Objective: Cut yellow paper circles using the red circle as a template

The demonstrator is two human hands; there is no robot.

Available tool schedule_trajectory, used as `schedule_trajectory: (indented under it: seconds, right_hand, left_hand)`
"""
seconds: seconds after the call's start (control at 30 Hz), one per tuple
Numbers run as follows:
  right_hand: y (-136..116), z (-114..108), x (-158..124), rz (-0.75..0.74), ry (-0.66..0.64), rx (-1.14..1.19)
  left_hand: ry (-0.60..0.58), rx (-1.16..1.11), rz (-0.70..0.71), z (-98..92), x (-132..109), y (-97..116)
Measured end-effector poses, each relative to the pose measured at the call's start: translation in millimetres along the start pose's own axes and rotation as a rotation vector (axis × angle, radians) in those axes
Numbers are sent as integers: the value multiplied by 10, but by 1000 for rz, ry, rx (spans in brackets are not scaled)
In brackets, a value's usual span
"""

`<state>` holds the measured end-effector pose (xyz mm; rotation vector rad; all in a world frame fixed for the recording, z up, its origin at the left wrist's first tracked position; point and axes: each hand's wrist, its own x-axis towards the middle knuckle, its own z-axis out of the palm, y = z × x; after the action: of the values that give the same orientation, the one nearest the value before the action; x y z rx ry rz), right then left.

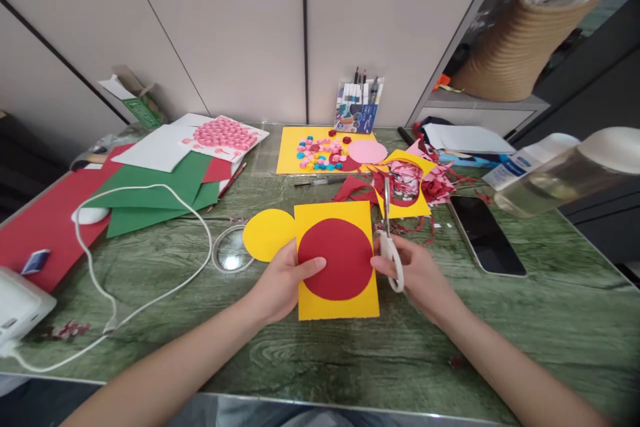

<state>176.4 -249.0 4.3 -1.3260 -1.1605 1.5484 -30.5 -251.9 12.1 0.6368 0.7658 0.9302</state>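
Observation:
My left hand (pixel 283 277) pinches a yellow sheet of paper (pixel 340 309) with a red paper circle (pixel 337 260) lying flat against its face; the thumb presses on the circle's left side. At the sheet's right edge, my right hand (pixel 413 270) grips a pair of scissors (pixel 387 230) by the white handles, blades pointing away from me. The right fingertips are close to or touching the sheet's edge; I cannot tell which. Just left of the sheet lies a yellow paper circle (pixel 270 233), partly over a roll of clear tape (pixel 225 257).
Paper scraps (pixel 410 180) are heaped behind the scissors. A phone (pixel 487 235) and a bottle (pixel 560 170) stand or lie at the right. Colourful pompoms (pixel 323 152) rest at the back. Green paper (pixel 155 183) and a white cable (pixel 200 273) occupy the left.

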Motion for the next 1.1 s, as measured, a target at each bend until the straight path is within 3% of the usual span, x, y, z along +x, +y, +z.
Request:
schedule_trajectory:
  seconds: [0.1, 0.33, 0.53, 0.63, 0.87, 1.1]
  right_hand:
    - [27, 60, -27, 46, -84, 68]
    - [63, 52, -15, -1, -35, -39]
    - [13, 64, -17, 2, 0, -121]
    - [27, 53, -18, -19, -4, -153]
    - [60, 41, -21, -7, -26, -78]
    - [24, 72, -19, 11, -42, -38]
  left_hand:
    - [-32, 8, 9, 19, -13, -44]
    - [-46, 47, 51, 6, -3, -110]
    - [73, 224, 292, 67, -30, -141]
    - [121, 311, 344, 84, -59, -146]
    - [12, 653, 326, -7, -80, -87]
    - [11, 508, 284, -7, -58, -124]
